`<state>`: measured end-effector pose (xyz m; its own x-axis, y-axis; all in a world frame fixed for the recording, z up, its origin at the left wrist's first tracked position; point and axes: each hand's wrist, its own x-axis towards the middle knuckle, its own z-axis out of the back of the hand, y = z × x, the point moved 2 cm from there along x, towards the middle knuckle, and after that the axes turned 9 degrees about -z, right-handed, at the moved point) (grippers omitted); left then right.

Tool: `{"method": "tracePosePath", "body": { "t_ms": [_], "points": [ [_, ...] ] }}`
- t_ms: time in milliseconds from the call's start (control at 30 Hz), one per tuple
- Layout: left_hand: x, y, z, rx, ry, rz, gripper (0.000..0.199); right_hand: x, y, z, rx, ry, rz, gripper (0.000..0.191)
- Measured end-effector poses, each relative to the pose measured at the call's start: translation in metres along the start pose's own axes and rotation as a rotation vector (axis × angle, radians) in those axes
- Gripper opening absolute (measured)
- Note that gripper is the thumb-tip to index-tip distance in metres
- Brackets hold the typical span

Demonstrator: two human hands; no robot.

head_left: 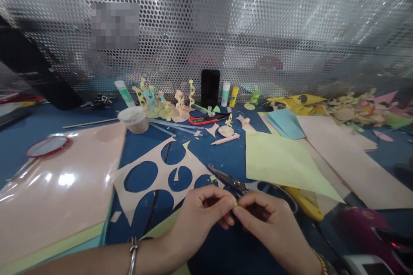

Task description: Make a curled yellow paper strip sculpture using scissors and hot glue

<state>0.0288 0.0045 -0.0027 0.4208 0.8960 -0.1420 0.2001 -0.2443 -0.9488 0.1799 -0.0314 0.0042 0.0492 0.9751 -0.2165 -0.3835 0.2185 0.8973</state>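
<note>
My left hand [206,212] and my right hand [267,217] meet low in the middle of the head view. Between their thumbs and forefingers they pinch a tiny yellow paper piece [235,201], mostly hidden by the fingertips. Just behind the hands lie scissors [237,184], their blades pointing up and left. A pink paper sheet with round holes [164,172] spreads to the left of the hands. Pale green paper [166,225] shows partly under my left forearm.
Glue sticks [225,94], a phone [210,89] and curled paper figures [151,99] stand along the mesh wall. A tub [134,119] sits left, near plastic-covered pink paper [61,180]. Coloured sheets [287,159], a yellow tool [303,203] and a magenta object [368,232] lie right.
</note>
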Motion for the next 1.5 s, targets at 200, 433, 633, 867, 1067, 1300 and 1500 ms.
{"method": "tracePosePath", "body": {
  "t_ms": [200, 433, 633, 867, 1067, 1300, 1500],
  "points": [
    [0.0016, 0.0015, -0.0006, 0.004, -0.010, 0.041, 0.026, -0.0012, -0.0006, 0.0005, -0.013, -0.007, 0.025, 0.017],
    [0.0001, 0.0034, -0.0003, -0.034, -0.031, 0.060, 0.023, -0.0007, -0.0002, 0.0034, 0.018, -0.025, 0.029, 0.019],
    [0.0001, 0.0052, 0.0006, -0.077, -0.042, 0.078, 0.023, -0.0007, -0.0007, 0.0053, 0.193, 0.043, -0.065, 0.025],
    [0.0007, 0.0093, 0.0031, -0.077, -0.062, 0.101, 0.019, -0.0015, -0.0026, 0.0038, 0.095, -0.007, 0.013, 0.022],
    [-0.0008, 0.0026, 0.0001, -0.038, -0.068, 0.115, 0.019, -0.0001, -0.0039, 0.0038, 0.045, -0.002, -0.029, 0.022],
    [-0.0021, 0.0026, 0.0013, -0.069, -0.023, 0.082, 0.020, 0.0015, -0.0066, 0.0018, 0.221, 0.073, -0.139, 0.021],
    [-0.0035, 0.0032, 0.0016, -0.021, -0.032, 0.082, 0.015, 0.0025, -0.0078, 0.0008, 0.240, 0.097, -0.170, 0.020]
  ]
}}
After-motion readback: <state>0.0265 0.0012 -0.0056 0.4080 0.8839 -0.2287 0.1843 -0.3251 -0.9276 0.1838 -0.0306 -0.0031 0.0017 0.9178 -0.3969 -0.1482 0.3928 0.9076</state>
